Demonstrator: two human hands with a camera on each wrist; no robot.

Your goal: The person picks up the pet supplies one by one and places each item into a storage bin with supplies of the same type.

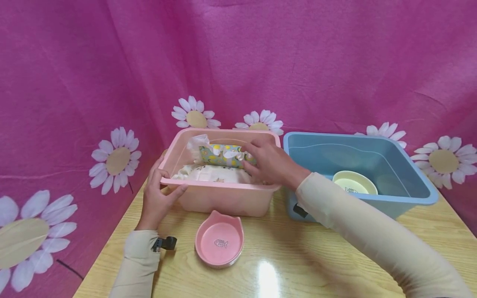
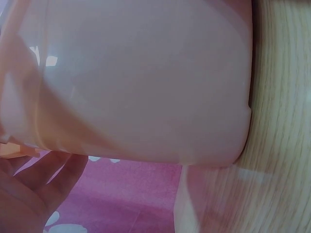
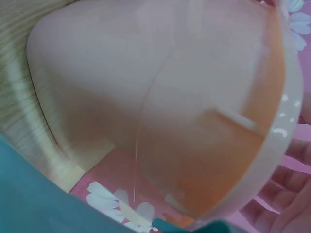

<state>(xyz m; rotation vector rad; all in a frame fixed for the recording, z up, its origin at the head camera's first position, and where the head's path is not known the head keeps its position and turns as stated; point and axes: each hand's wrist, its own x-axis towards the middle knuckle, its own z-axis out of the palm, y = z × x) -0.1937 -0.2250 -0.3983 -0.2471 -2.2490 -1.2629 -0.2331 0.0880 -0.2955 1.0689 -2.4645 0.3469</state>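
Observation:
At the front left corner of the pink plastic bin (image 1: 223, 198), my left hand (image 1: 158, 198) grips the rim, thumb on the near side. In the left wrist view, the fingers of this left hand (image 2: 41, 187) lie along the bin's wall. My right hand (image 1: 266, 161) reaches over the bin's right side. Its thumb and fingers pinch the right end of a green-and-yellow patterned soft pack (image 1: 223, 155). Beneath that pack lies a white cloth-like bundle (image 1: 216, 174) with small prints. A clear plastic wrapper (image 1: 197, 145) sticks up at the left.
A pink cat-eared bowl (image 1: 220, 242) with a fishbone drawing stands on the wooden table (image 1: 283, 265) before the pink bin. To the right is a blue bin (image 1: 406, 174) holding a pale yellow bowl (image 1: 355, 182). A magenta flowered cloth (image 1: 238, 62) hangs behind.

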